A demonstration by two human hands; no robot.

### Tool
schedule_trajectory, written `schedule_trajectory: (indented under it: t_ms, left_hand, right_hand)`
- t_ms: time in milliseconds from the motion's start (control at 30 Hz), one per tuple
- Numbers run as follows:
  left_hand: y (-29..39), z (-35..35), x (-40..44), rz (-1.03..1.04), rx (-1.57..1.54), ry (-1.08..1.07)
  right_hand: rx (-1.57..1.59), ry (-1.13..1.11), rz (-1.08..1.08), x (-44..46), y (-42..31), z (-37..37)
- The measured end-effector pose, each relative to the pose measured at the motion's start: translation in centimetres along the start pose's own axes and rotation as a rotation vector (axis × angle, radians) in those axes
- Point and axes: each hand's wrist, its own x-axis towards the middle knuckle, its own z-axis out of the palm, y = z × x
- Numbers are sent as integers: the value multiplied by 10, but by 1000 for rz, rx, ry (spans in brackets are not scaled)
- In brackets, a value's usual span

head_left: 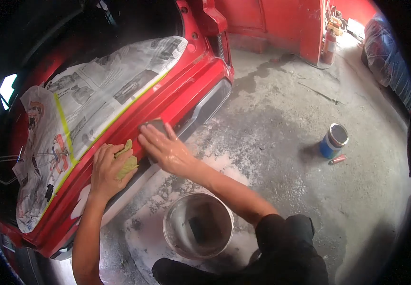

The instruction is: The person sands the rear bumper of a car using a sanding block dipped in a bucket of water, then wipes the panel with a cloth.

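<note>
My left hand is closed around a crumpled yellow-green cloth, close against the red car body. My right hand presses a dark grey piece of sandpaper on the red panel, its fingers stretched over the piece. The hand looks wet. Newspaper covers the opening above the panel, edged with yellow-green masking tape. Pale patches show on the red paint near my left wrist.
Below my arms stands a round bucket with cloudy liquid. A blue can and a small reddish cylinder sit on the wet, white-splashed concrete floor. A plastic-wrapped vehicle is at right; a fire extinguisher stands by the wall.
</note>
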Motion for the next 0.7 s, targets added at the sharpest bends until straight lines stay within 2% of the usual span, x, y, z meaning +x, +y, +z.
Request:
schedule_trajectory:
  t_ms: [67, 100, 200, 233, 267, 333, 400, 433, 467, 533, 567, 600, 633, 700]
  left_hand:
    - [-1, 0, -1, 7, 17, -2]
    - [-2, 1, 0, 10, 23, -3]
    - [-3, 3, 0, 19, 17, 0]
    - [-3, 3, 1, 17, 19, -6]
    - [-3, 3, 2, 13, 20, -11]
    - [-1, 2, 1, 0, 23, -25]
    - [-1, 1, 3, -5, 34, -33]
    - [-2, 1, 3, -4, 31, -29]
    - [-2, 2, 2, -5, 25, -32]
    - [-2, 3, 1, -5, 22, -45]
    - [-2, 3, 2, -4, 28, -46]
    - [-1, 2, 1, -6, 32, -47]
    - [-1, 2, 1, -7, 34, -47]
    - [-1, 1, 3, -3, 34, -42]
  right_hand:
    - [-61, -39, -73, -9, 10, -3]
    - [-87, 31, -75, -16, 38, 2]
    - [-245, 15, 111, -13, 122, -37]
    - [-282, 98, 160, -9, 151, -40]
    - [-272, 96, 323, 3, 155, -54]
    - [-352, 138, 408, 9, 149, -36]
    - [-410, -19, 173, -7, 112, -19]
    - [-203, -47, 71, -10, 73, -19]
    - [29, -148, 86, -10, 50, -25]
    - [-246, -196, -2, -16, 95, -44]
    - [-378, -89, 52, -19, 131, -42]
    - [-381, -49, 176, -12, 168, -50]
    - [-336, -18, 314, 2, 174, -66]
    - [-315, -36, 360, 5, 157, -55]
